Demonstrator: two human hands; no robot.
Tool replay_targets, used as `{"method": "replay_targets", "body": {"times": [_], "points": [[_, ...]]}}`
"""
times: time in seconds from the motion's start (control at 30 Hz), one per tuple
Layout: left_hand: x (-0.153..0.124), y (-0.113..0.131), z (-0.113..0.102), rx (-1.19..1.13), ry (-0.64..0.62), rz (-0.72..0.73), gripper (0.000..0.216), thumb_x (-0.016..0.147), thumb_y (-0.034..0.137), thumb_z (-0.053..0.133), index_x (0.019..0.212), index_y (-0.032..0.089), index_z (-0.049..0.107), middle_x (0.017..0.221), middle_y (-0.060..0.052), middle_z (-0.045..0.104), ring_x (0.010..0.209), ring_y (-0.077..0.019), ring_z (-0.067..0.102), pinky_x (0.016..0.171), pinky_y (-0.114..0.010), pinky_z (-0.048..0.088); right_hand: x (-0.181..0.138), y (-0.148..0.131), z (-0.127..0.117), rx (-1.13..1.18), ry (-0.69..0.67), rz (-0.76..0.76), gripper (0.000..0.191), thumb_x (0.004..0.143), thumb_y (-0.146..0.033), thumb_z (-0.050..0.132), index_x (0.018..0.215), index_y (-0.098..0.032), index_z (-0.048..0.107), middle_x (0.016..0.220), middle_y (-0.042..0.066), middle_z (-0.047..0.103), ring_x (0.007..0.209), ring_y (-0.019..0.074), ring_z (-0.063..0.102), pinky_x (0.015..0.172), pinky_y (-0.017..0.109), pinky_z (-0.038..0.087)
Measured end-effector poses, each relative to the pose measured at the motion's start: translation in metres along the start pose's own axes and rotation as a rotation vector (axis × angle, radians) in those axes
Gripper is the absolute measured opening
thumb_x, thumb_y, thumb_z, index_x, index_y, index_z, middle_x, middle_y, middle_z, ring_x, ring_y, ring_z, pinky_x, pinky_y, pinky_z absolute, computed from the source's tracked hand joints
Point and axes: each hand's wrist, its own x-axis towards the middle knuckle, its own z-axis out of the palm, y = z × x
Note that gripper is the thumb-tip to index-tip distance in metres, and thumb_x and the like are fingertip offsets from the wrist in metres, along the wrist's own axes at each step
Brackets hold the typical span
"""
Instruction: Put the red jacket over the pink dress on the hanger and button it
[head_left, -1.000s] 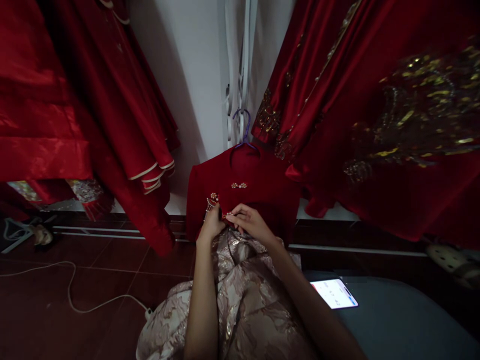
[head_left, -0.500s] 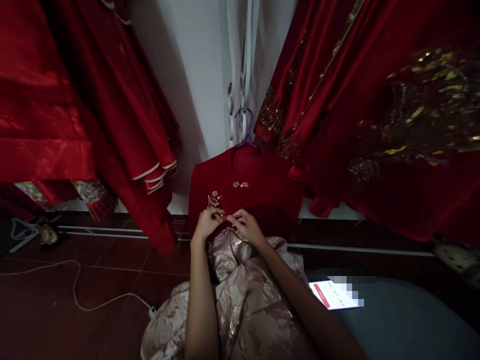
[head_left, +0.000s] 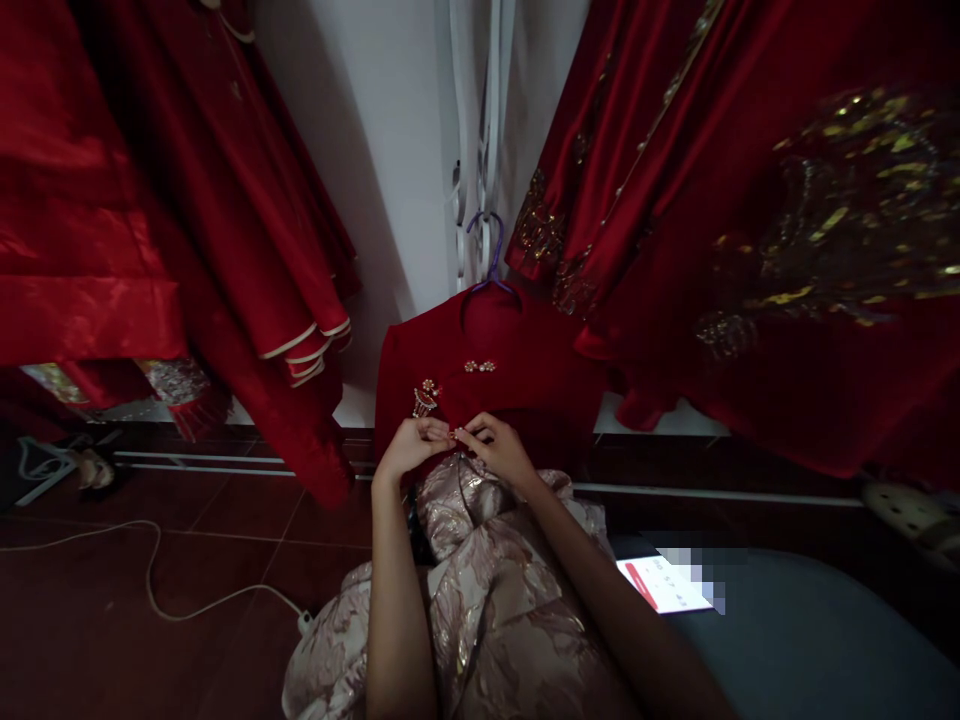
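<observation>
A red garment point(head_left: 555, 380) hangs in front of me on a purple hanger point(head_left: 491, 262). Two small flower-shaped ornaments point(head_left: 480, 367) sit below its neckline, and a fan-shaped jewelled brooch with dangling beads point(head_left: 425, 398) is on its left side. Low on the garment's front, my left hand point(head_left: 412, 447) and my right hand point(head_left: 499, 452) meet at the fingertips, both closed in a pinch. Something tiny and shiny shows between them, too small to name. Pale pink brocade fabric with a metallic sheen point(head_left: 510, 590) covers my lap beneath both forearms.
Red garments point(head_left: 247, 210) hang at left, and sequinned red ones point(head_left: 847, 230) at right. A phone with a lit screen point(head_left: 660, 585) lies on a grey-blue seat point(head_left: 810, 640). A white cable point(head_left: 217, 605) trails over the tiled floor, with a rack rail point(head_left: 720, 495) beyond.
My fingertips have shifted slightly against each other, with the left fingers drawn closer together. Both hands stay at the same spot on the garment; the view has moved a little.
</observation>
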Motion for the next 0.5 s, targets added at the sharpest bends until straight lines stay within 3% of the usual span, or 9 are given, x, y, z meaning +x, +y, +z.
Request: {"method": "replay_targets", "body": {"times": [0.5], "points": [[0.005,-0.010,-0.002,0.124,0.010,0.021,0.021,0.059,0.024,0.071,0.073,0.009,0.068,0.072,-0.007,0.069,0.067,-0.0142,0.061,0.066,-0.025,0.049,-0.004,0.004,0.003,-0.233,0.025,-0.038,0.016,0.077,-0.037,0.055,0.079,-0.021,0.054,0.074,0.000,0.065,0.060,0.0117,0.059,0.054,0.021,0.042]]}}
